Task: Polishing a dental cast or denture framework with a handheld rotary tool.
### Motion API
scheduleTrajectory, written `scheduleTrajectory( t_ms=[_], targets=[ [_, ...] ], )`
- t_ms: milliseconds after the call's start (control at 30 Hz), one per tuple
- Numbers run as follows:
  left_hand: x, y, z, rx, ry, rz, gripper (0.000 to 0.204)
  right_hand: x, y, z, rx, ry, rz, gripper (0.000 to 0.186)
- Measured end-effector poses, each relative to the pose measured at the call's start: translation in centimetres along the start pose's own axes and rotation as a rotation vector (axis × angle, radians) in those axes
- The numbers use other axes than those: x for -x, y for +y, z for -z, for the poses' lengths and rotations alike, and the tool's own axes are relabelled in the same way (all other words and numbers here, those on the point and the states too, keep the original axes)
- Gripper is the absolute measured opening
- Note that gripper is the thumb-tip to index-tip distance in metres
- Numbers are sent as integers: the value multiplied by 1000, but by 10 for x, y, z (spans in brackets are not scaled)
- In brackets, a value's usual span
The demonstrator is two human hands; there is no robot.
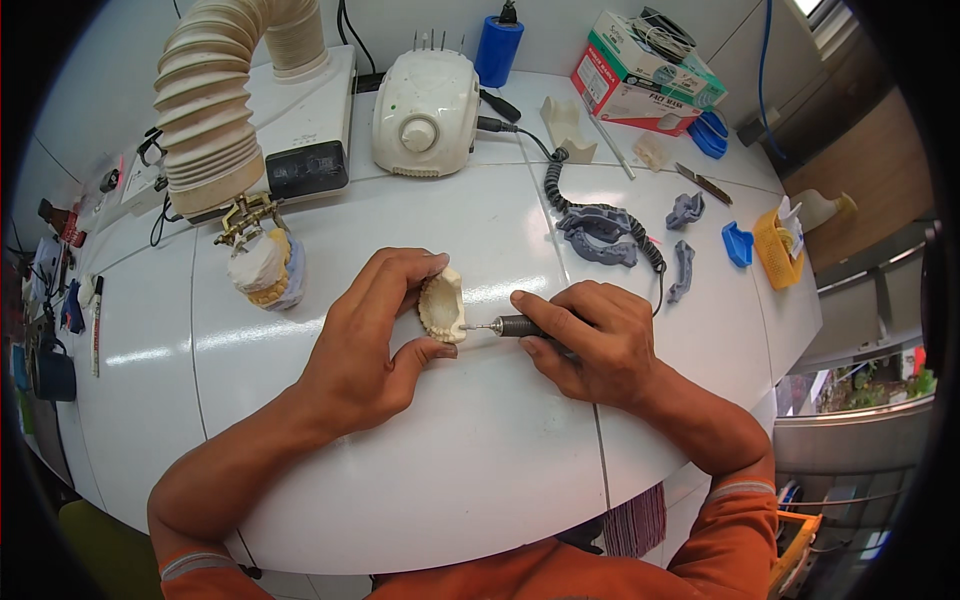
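Near the middle of the white table, my left hand (372, 325) grips a cream dental cast (442, 304) between the fingers above and the thumb below. A curved row of teeth runs along the cast's left side. My right hand (600, 340) is closed round a dark rotary handpiece (520, 326), held nearly level. Its thin metal bur points left and meets the cast's lower right edge, though I cannot tell if it is touching. A coiled black cord (556, 185) links to the white control unit (428, 115) at the back.
A ribbed suction hose (208, 110) hangs at the back left, above a dental model on a brass articulator (268, 265). Grey impression pieces (600, 236), a knife (704, 184), a blue tray (738, 244) and a yellow basket (778, 250) lie to the right. Boxes (645, 75) stand behind.
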State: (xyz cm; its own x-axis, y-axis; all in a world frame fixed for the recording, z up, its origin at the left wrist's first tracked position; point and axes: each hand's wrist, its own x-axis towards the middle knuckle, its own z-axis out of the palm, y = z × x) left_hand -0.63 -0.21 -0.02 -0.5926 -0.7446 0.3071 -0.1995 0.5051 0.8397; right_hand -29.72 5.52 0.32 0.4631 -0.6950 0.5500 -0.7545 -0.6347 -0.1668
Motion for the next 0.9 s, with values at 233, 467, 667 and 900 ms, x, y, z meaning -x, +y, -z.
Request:
scheduleTrajectory(
  t_ms=[233,467,667,900],
  targets=[
    [1,-1,1,-11,-12,4,69,0,-1,0,9,4,-10,42],
    [0,0,2,-37,-22,-13,69,0,0,1,6,-1,-7,42],
    [0,2,3,-76,-36,-20,69,-1,-1,1,6,-3,-4,41],
    [0,2,3,-71,-32,-19,70,-1,0,1,-4,-1,16,42]
  ],
)
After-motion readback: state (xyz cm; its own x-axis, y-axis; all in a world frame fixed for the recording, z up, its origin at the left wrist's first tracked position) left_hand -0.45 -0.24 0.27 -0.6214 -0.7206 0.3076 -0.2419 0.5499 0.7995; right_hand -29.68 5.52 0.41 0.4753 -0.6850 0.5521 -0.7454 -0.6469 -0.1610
